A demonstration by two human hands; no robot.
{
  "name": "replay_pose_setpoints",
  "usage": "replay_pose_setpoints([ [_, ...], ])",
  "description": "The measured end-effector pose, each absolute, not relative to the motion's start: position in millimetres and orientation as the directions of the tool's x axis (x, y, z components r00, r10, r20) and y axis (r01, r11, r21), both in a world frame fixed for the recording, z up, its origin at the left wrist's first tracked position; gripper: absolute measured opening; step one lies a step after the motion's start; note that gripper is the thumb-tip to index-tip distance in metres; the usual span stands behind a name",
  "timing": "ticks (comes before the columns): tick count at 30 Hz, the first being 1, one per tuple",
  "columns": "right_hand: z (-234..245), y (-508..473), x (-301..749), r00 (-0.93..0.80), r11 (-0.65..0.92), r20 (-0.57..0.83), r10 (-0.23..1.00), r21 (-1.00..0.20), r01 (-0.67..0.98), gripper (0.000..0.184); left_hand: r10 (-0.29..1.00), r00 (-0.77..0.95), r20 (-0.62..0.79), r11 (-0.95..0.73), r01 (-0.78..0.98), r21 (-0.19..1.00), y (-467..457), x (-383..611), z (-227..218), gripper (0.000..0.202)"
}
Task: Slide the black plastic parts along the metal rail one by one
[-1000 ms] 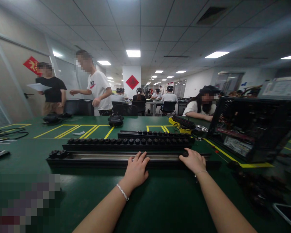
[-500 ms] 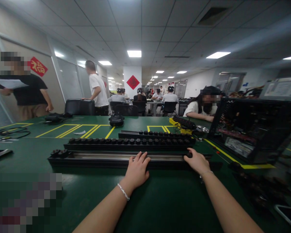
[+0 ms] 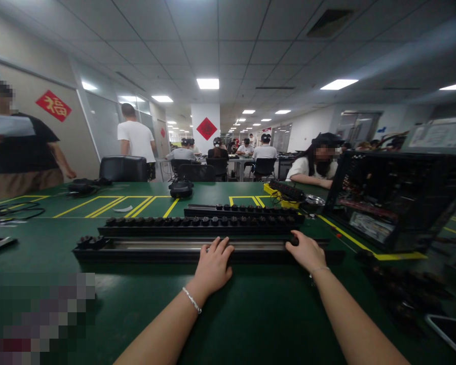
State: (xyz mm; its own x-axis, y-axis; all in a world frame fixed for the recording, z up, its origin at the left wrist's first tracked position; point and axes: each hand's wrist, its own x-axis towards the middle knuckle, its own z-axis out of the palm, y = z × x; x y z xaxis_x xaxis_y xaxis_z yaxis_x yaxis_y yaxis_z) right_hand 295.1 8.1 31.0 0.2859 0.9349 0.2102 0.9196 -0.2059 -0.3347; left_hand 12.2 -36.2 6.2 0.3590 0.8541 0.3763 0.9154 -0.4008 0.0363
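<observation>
A long black rail (image 3: 148, 257) with a shiny metal channel lies crosswise in front of me. Two small black block-like pieces (image 3: 93, 242) sit at its left end. My left hand (image 3: 214, 266) rests on the middle of this rail, fingers spread, holding nothing. Near the right end, my right hand (image 3: 307, 252) pinches a small black piece (image 3: 295, 240) between thumb and forefinger at the channel; its underside is hidden. Just behind lies a second black rail (image 3: 197, 230) lined with several similar pieces, and beyond it a third rail (image 3: 247, 213), also carrying several.
Loose black pieces (image 3: 406, 294) lie in a heap at right, beside a flat device with a pale rim (image 3: 452, 334). An open computer case (image 3: 383, 203) stands at back right. A power strip (image 3: 289, 190) lies on a yellow tray (image 3: 268, 189). A co-worker (image 3: 309, 170) leans on the table.
Both hands hold nearly the same places on the rail. In the background, the person in white has turned away and the person in black is further left in view.
</observation>
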Motion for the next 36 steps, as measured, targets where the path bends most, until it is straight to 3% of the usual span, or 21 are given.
replay_pose_setpoints([
  [10,29.0,10.5,299.5,0.292,-0.203,0.202,0.935,-0.368,0.907,0.053,0.845,0.366,0.391,-0.413,0.91,0.039,-35.2,11.2,5.3,0.051],
  [24,17.6,13.0,304.7,0.339,-0.216,0.302,0.891,-0.376,0.901,0.052,0.839,0.365,0.404,-0.413,0.91,0.033,-33.7,10.9,2.4,0.05],
  [36,20.4,16.7,311.9,0.34,-0.219,0.243,0.909,-0.414,0.884,0.05,0.826,0.371,0.424,-0.425,0.905,0.037,-33.2,10.1,0.9,0.049],
])
